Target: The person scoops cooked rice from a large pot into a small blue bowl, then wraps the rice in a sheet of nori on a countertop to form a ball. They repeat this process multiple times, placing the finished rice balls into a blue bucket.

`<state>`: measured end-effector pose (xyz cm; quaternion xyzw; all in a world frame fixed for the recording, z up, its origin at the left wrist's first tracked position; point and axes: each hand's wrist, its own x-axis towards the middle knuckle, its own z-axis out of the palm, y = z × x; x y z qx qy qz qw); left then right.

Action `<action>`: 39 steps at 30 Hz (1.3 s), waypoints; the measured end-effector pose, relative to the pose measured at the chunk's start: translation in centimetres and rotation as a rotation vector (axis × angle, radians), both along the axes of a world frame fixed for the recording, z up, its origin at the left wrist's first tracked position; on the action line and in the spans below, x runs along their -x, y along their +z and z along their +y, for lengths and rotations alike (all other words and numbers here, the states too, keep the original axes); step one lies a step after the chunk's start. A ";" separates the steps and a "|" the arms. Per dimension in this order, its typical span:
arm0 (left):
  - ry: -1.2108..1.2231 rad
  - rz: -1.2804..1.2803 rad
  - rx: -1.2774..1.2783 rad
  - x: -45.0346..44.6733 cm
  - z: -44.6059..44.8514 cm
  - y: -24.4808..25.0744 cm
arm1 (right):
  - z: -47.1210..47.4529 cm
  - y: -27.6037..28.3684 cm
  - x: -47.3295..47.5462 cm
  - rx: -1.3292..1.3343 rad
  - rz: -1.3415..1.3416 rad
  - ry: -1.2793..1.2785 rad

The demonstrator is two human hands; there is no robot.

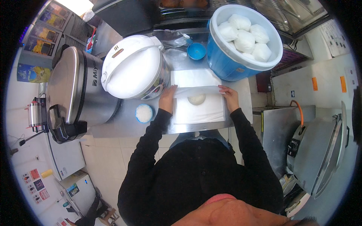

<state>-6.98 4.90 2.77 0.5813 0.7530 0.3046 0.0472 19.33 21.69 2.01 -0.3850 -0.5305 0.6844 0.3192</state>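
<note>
My left hand [168, 98] and my right hand [231, 97] pinch opposite ends of the lifted edge of a thin white wrapping sheet [198, 115]. That raised edge, slightly see-through, hangs over the far part of a rounded pale mound [197, 99], which looks like cooked rice. More white sheets [195, 77] lie flat beyond it on the steel table [186, 129]. Left of my left hand stands a small blue-rimmed bowl [144, 113] heaped with white rice. A blue bucket [226, 65] beyond my right hand holds several white wrapped bundles [245, 41].
A white lidded rice cooker [131, 70] stands close to my left hand, with a large steel Miyako rice cooker [68, 90] farther left. At the back are a blue bowl [196, 51] and a crumpled clear plastic bag [172, 38]. The table's near edge lies before my body.
</note>
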 end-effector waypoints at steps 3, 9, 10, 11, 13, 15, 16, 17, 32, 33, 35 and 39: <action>0.024 0.002 -0.038 -0.8 -0.7 -0.7 | -0.8 -0.5 -0.4 -0.152 -0.062 -0.027; 0.106 -0.040 -0.037 -1.6 -0.5 -0.7 | -1.8 -0.9 0.1 -0.072 0.017 -0.110; 0.121 -0.039 -0.031 -1.5 -0.4 -0.7 | -1.8 -0.6 0.4 0.038 0.050 -0.134; 0.116 -0.047 -0.022 -1.3 -0.3 -0.7 | -1.6 -0.5 0.7 0.035 0.073 -0.146; 0.103 -0.067 -0.005 -0.9 0.0 -0.5 | -0.9 -0.5 1.4 0.028 0.119 -0.176; 0.079 -0.094 -0.011 -1.0 0.3 0.0 | -0.4 -0.8 2.0 0.041 0.081 -0.153; 0.067 -0.107 -0.015 -1.1 0.5 0.3 | 0.0 -1.2 2.1 0.046 0.062 -0.141; 0.059 -0.097 0.000 -1.0 0.8 0.2 | 0.5 -2.2 2.0 -0.046 0.042 -0.124; 0.051 -0.006 0.016 -1.9 -0.2 -1.5 | -0.1 -4.1 -0.2 -0.150 0.052 -0.080; 0.057 -0.014 0.021 -2.1 -0.2 -1.1 | -0.5 -3.5 0.1 -0.116 0.062 -0.103; 0.063 -0.027 0.025 -2.2 -0.4 -1.0 | -1.0 -2.0 0.8 -0.138 0.048 -0.098; 0.084 -0.075 0.041 -1.9 -0.5 -1.3 | -0.2 -1.5 0.4 -0.350 -0.077 0.017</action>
